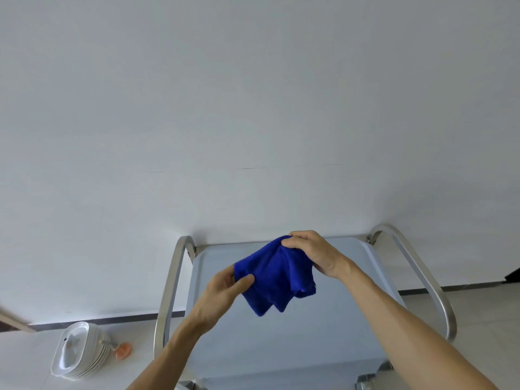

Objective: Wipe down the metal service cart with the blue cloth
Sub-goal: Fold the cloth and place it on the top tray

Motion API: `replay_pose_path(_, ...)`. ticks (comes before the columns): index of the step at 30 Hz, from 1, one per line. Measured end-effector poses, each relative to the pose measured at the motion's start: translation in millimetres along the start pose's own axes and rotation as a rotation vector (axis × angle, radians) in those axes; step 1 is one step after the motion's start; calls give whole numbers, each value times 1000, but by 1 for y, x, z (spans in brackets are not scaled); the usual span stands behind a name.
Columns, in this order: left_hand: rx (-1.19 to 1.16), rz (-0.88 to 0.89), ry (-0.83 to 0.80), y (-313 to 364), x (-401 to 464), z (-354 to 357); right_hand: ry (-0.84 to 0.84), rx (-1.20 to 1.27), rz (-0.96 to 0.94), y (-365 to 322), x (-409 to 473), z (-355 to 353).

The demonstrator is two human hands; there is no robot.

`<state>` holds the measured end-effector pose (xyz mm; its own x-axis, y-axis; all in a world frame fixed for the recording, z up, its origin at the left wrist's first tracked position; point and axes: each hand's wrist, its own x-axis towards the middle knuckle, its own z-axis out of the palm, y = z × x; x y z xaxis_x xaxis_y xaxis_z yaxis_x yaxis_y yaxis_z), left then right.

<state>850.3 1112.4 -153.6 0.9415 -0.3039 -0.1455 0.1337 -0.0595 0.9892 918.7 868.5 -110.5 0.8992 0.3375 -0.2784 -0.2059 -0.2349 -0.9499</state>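
The blue cloth (274, 277) hangs bunched in the air above the metal service cart's flat top shelf (323, 327). My left hand (225, 291) pinches the cloth's left edge between thumb and fingers. My right hand (312, 253) grips its upper right corner from above. The cloth's lower folds dangle free and do not touch the shelf. Curved steel handle bars rise on the cart's left side (168, 291) and right side (422, 277).
A stack of white oval dishes (78, 351) sits on the floor left of the cart, with a small orange object (123, 349) beside it. A white wall (253, 108) stands right behind the cart. Pale tiled floor (478, 305) lies to the right.
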Motion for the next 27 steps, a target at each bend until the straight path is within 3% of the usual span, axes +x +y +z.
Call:
replay_pose_path(6, -286, -85, 62, 9, 12, 0, 96, 64, 67, 23, 2, 17)
replay_pose_path(10, -392, -156, 195, 5, 20, -5, 235, -42, -77, 34, -15, 40)
replay_pose_path(12, -414, -182, 266, 2, 24, -8, 152, -19, -144, 41, -24, 54)
replay_pose_path(15, -385, -190, 340, 3, 27, -7, 58, -4, -185, 52, -30, 73)
replay_pose_path(23, -306, -118, 239, 6, 21, -7, 254, -35, -217, 49, -14, 82)
replay_pose_path(27, -118, -106, 228, 15, 12, -27, 277, -116, -177, 33, -1, 56)
